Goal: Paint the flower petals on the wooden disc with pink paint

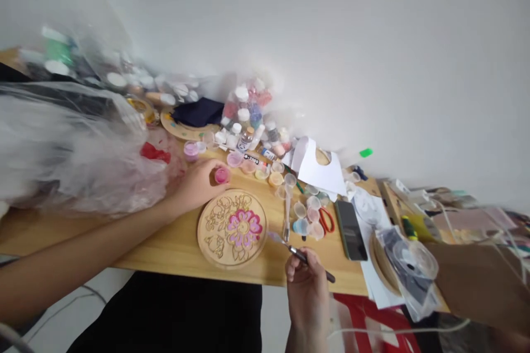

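A round wooden disc (232, 228) with carved flowers lies on the wooden table (174, 245); one flower is painted pink and purple. My left hand (199, 183) is closed around a small pot of pink paint (222, 175) just above the disc. My right hand (304, 281) sits at the table's front edge and pinches a thin paintbrush (298, 252), whose tip points left toward the disc without touching it.
Several small paint cups (304, 212) stand right of the disc, with red scissors (327, 220) and a dark phone (350, 230). Bottles (244, 121) cluster at the back. A big clear plastic bag (74, 149) fills the left. White paper (321, 171) and round wooden blanks (383, 265) lie right.
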The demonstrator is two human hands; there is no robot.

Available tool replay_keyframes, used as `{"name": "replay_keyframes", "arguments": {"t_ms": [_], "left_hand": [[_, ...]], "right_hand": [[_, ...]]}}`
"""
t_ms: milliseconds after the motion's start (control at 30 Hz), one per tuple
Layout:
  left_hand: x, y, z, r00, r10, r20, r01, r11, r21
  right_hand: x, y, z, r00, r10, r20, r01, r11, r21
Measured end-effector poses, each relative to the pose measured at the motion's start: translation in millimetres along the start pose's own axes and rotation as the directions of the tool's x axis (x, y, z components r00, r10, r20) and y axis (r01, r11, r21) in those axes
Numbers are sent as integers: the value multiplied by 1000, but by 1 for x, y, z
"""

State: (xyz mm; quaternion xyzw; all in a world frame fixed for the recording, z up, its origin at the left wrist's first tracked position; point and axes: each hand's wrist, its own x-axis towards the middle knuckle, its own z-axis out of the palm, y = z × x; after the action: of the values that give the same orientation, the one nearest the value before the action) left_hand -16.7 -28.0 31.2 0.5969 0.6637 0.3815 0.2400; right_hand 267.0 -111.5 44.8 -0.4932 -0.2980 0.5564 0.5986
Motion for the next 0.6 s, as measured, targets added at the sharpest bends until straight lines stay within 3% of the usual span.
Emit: {"name": "replay_keyframes", "arguments": {"t_ms": [133, 433, 600], "left_hand": [[4, 1, -4, 995, -96, 9, 95, 993, 70], [6, -1, -17, 991, -10, -135, 39, 975, 217], [10, 5, -16, 989, -110, -95, 135, 938, 318]], "right_hand": [[11, -11, 9, 999, 19, 51, -20, 1000, 21], [29, -25, 7, 990, 47, 135, -61, 993, 104], [31, -19, 2, 990, 63, 130, -78, 990, 116]]}}
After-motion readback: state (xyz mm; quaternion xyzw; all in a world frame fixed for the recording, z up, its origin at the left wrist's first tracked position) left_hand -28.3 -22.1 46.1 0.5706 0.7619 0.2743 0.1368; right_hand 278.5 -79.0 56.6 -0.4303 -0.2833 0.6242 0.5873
